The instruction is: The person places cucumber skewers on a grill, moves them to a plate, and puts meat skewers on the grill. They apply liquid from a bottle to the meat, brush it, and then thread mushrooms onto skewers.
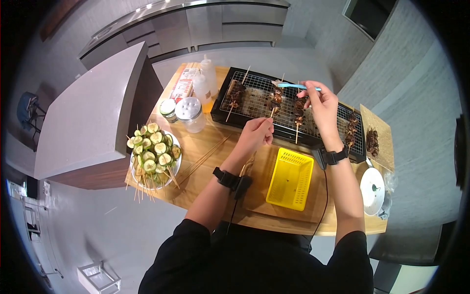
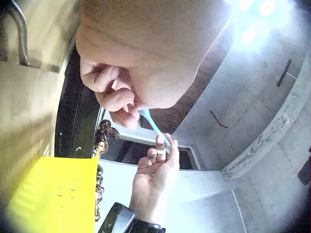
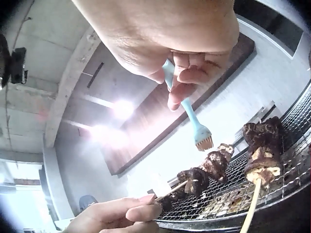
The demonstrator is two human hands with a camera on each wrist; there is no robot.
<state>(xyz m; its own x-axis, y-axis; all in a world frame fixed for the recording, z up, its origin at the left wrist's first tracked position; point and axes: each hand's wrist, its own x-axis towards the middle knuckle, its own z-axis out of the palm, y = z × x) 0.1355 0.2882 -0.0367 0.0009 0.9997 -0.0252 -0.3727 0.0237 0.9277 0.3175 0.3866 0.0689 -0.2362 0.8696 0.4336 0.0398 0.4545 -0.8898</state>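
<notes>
My left hand (image 1: 256, 131) pinches the stick end of a skewer (image 1: 277, 99) of browned, dark pieces, which lies over the wire grate of a black grill (image 1: 289, 129). In my right hand (image 1: 323, 105) is a light blue basting brush (image 1: 293, 85), gripped by its handle. The right wrist view has the brush (image 3: 197, 126) with its bristles just above the far pieces of that skewer (image 3: 214, 166). Beside it on the grate lies another skewer (image 1: 299, 111), close under my right hand. The left wrist view shows my curled left fingers (image 2: 119, 99), the pinched stick mostly hidden.
More skewers lie on the grate, left (image 1: 237, 94) and right (image 1: 351, 128). A yellow basket (image 1: 290, 180) stands before me. At left are a plate of zucchini skewers (image 1: 152, 152), a shaker jar (image 1: 191, 113) and squeeze bottles (image 1: 201, 86). A white plate (image 1: 372, 192) sits at right.
</notes>
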